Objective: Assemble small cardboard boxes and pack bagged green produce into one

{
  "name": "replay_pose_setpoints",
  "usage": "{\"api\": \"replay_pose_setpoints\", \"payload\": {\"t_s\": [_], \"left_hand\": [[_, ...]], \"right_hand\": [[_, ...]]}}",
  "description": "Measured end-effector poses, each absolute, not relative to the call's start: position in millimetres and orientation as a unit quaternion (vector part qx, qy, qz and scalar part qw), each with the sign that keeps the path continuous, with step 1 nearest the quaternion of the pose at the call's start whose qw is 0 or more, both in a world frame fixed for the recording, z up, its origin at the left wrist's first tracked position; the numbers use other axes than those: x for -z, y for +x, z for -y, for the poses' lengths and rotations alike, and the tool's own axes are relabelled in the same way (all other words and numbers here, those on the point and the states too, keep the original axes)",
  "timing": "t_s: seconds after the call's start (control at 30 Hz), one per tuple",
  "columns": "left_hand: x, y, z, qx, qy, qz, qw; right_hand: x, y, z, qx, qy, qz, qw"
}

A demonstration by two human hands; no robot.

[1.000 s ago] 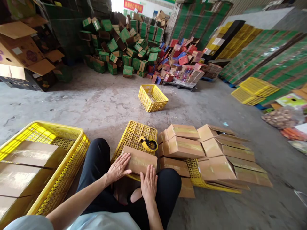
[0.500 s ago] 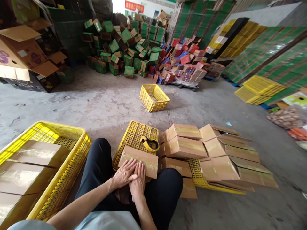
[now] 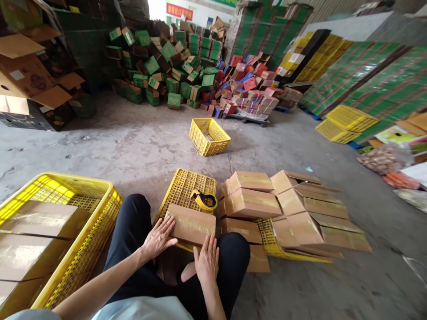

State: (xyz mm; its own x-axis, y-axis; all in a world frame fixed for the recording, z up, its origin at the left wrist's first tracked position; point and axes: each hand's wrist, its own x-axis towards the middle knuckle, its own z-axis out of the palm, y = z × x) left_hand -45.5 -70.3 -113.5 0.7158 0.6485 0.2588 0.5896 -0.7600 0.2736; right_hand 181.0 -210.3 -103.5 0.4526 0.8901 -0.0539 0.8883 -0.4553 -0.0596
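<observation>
A closed cardboard box (image 3: 191,224) with shiny tape along its top lies on an upturned yellow crate (image 3: 187,182) between my knees. My left hand (image 3: 159,238) rests at the box's left end, fingers stretched out and the fingertips over its edge. At the near right corner is my right hand (image 3: 207,260), flat with the fingers extended and the thumb apart; its fingertips reach the box's edge. Neither hand grasps anything. Just behind the box, a yellow and black tape dispenser (image 3: 204,201) sits on the crate.
To my left stands a yellow crate (image 3: 111,195) holding taped boxes (image 3: 40,218). On my right, several cardboard boxes (image 3: 256,202) are stacked, some on a yellow crate (image 3: 267,231). A smaller yellow crate (image 3: 210,138) sits ahead, before heaps of green boxes (image 3: 173,100) and red boxes (image 3: 248,84).
My hands have moved apart, from together on the box's near side to its left end and its near right corner. The view has shifted slightly right.
</observation>
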Motion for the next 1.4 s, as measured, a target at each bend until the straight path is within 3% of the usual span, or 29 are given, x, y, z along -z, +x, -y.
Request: {"api": "replay_pose_setpoints", "payload": {"t_s": [0.33, 0.63, 0.9, 1.1, 1.3, 1.4], "left_hand": [[115, 17, 62, -0.179, 0.915, -0.347, 0.101], [117, 6, 59, -0.182, 0.922, -0.335, 0.063], [127, 20, 64, -0.225, 0.880, -0.411, 0.079], [127, 12, 60, -0.206, 0.899, -0.378, 0.079], [130, 8, 64, -0.244, 0.864, -0.432, 0.088], [135, 11, 64, -0.277, 0.804, -0.506, 0.143]], "right_hand": [[91, 175, 154, -0.035, -0.808, 0.588, 0.032], [93, 216, 147, 0.009, -0.848, 0.529, 0.043], [93, 166, 132, -0.030, -0.839, 0.543, 0.015], [97, 160, 146, -0.049, -0.799, 0.592, 0.087], [97, 221, 160, -0.137, -0.876, 0.392, 0.246], [95, 232, 153, -0.180, -0.882, 0.337, 0.275]]}}
